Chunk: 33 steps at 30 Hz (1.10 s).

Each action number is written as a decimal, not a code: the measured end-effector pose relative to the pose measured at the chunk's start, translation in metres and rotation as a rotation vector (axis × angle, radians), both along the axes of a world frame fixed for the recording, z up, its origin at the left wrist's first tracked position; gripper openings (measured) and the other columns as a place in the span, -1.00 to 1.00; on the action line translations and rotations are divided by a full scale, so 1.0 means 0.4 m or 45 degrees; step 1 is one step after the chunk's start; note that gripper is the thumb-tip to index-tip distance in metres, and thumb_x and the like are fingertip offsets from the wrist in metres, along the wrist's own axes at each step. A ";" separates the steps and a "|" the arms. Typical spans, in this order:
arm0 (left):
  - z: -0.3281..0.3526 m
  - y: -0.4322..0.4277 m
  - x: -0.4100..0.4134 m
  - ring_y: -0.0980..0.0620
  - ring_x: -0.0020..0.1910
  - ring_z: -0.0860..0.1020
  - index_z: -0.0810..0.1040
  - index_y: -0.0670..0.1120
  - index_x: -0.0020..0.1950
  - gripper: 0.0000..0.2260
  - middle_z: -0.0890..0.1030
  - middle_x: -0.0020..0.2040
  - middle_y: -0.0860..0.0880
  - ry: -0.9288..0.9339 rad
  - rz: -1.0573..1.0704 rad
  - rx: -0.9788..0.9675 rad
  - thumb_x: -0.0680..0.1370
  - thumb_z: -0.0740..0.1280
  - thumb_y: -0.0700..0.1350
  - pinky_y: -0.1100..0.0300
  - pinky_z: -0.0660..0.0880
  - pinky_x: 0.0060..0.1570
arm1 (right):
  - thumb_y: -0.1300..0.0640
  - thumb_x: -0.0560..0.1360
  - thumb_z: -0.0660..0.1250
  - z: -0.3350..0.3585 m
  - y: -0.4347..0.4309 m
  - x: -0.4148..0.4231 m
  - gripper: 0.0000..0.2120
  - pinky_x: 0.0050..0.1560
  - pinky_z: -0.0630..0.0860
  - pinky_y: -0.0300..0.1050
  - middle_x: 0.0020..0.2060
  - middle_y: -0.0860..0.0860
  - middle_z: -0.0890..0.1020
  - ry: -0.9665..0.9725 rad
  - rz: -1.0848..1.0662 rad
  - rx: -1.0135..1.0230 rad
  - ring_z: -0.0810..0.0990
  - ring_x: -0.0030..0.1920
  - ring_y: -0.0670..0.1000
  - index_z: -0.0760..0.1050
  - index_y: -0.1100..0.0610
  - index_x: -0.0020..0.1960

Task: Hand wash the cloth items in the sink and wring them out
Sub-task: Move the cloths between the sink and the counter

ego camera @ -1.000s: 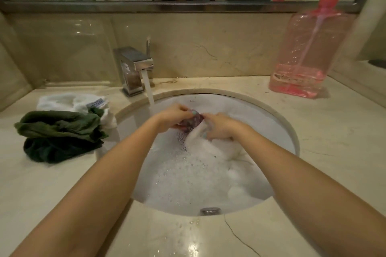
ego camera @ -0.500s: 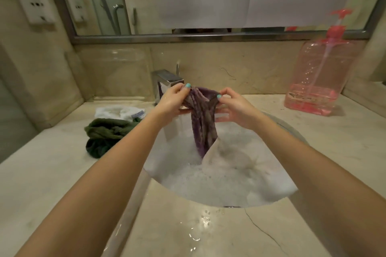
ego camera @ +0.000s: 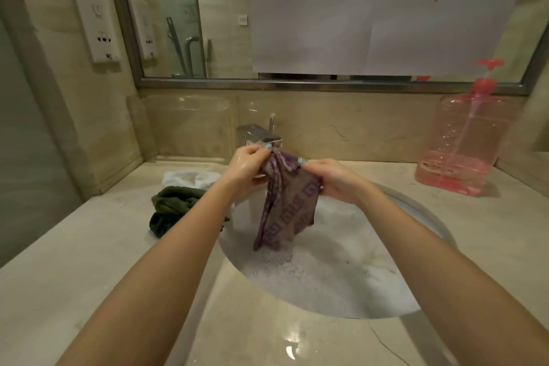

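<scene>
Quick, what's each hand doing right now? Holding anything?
Left hand: grips the top left edge of the purple patterned cloth.
Right hand: pinches the same cloth's top right edge, above the soapy sink.

Pink pump bottle [ego camera: 466, 142] on marble counter [ego camera: 74, 261], paper-covered mirror [ego camera: 178, 9], wall socket panel [ego camera: 95, 18]

The light was warm, yellowish and fairly dim, falling from above. A bright glare patch sat on the wet table [ego camera: 89, 246] near its front edge, and shadows there were soft. Foam in the sink [ego camera: 416, 205] looked washed-out. The wide lens bowed the mirror frame [ego camera: 326, 86], and the edges were slightly soft.
</scene>
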<state>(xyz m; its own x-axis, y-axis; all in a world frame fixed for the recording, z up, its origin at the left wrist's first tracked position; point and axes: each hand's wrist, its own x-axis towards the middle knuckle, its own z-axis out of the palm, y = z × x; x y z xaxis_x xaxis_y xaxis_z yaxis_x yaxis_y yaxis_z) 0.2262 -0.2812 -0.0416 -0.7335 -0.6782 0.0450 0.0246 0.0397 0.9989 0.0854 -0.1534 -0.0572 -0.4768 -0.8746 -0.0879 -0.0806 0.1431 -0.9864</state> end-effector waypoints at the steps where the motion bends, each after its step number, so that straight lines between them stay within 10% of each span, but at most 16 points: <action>1: -0.026 -0.004 -0.001 -0.01 -0.21 0.49 0.48 -0.12 -0.05 -0.85 0.49 -0.21 -0.10 -0.011 0.030 0.033 0.65 0.23 -0.07 0.19 0.47 -0.20 | -0.01 0.61 0.25 -0.020 -0.002 0.000 -0.77 0.02 0.47 -0.05 -0.09 0.05 0.62 0.045 0.007 0.095 0.57 0.00 0.04 0.53 0.14 0.08; 6: -0.099 -0.014 -0.051 0.00 -0.20 0.52 0.45 -0.07 -0.12 -0.80 0.53 -0.20 -0.08 0.031 0.180 0.154 0.67 0.18 -0.05 0.17 0.48 -0.19 | -0.15 0.65 0.03 -0.103 -0.044 -0.001 -0.63 0.22 0.36 0.36 0.17 0.11 0.53 -0.137 0.077 0.315 0.49 0.21 0.21 0.38 0.01 0.32; 12: -0.156 -0.034 -0.094 -0.09 -0.01 0.59 0.49 -0.07 0.01 -0.79 0.61 -0.03 -0.11 0.261 0.314 0.523 0.70 0.11 -0.06 -0.04 0.53 0.11 | -0.01 0.64 0.18 -0.190 -0.096 0.030 -0.70 0.08 0.56 0.14 0.13 0.23 0.60 -0.282 -0.032 0.165 0.56 0.14 0.17 0.51 0.19 0.17; 18: -0.187 -0.057 -0.088 0.02 -0.11 0.55 0.49 -0.07 -0.07 -0.76 0.59 -0.12 -0.07 0.076 0.347 -0.044 0.69 0.11 -0.05 0.16 0.49 -0.10 | 0.14 0.68 0.08 -0.147 -0.120 0.035 -0.81 -0.13 0.55 0.02 -0.14 0.13 0.61 -0.450 -0.218 -0.227 0.60 -0.14 0.07 0.44 0.16 0.02; 23: -0.202 -0.019 -0.109 -0.04 0.18 0.54 0.49 -0.10 0.28 -0.71 0.57 0.19 -0.04 -0.122 0.136 -0.130 0.69 0.08 -0.03 -0.01 0.46 0.26 | 0.09 0.68 0.09 -0.134 -0.143 0.042 -0.77 -0.11 0.56 -0.04 -0.12 0.10 0.63 -0.338 -0.420 -0.291 0.63 -0.08 0.06 0.48 0.14 -0.02; 30: -0.185 0.017 -0.138 -0.04 -0.19 0.47 0.51 -0.30 0.20 -0.70 0.45 -0.26 0.01 -0.072 0.319 -0.023 0.67 0.10 -0.14 0.27 0.38 -0.31 | 0.06 0.64 0.16 -0.148 -0.167 0.104 -0.64 -0.32 0.31 -0.15 -0.41 0.04 0.46 0.296 -0.440 -0.117 0.41 -0.36 -0.02 0.45 0.15 -0.30; 33: -0.190 0.073 -0.137 0.03 -0.36 0.46 0.52 -0.15 -0.21 -0.73 0.49 -0.36 -0.05 -0.073 0.213 -0.022 0.64 0.16 -0.15 0.26 0.36 -0.43 | 0.12 0.64 0.13 -0.156 -0.162 0.060 -0.60 -0.26 0.34 -0.15 -0.39 0.02 0.48 0.236 -0.704 -0.071 0.45 -0.32 0.02 0.39 0.09 -0.38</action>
<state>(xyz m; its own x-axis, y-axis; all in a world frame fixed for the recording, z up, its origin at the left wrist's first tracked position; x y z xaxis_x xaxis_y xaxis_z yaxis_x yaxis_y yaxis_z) 0.1713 -0.2521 -0.1176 -0.6123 -0.7904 0.0189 -0.0411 0.0557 0.9976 0.1095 -0.2181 -0.1195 -0.8667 -0.4924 0.0798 -0.1810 0.1613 -0.9702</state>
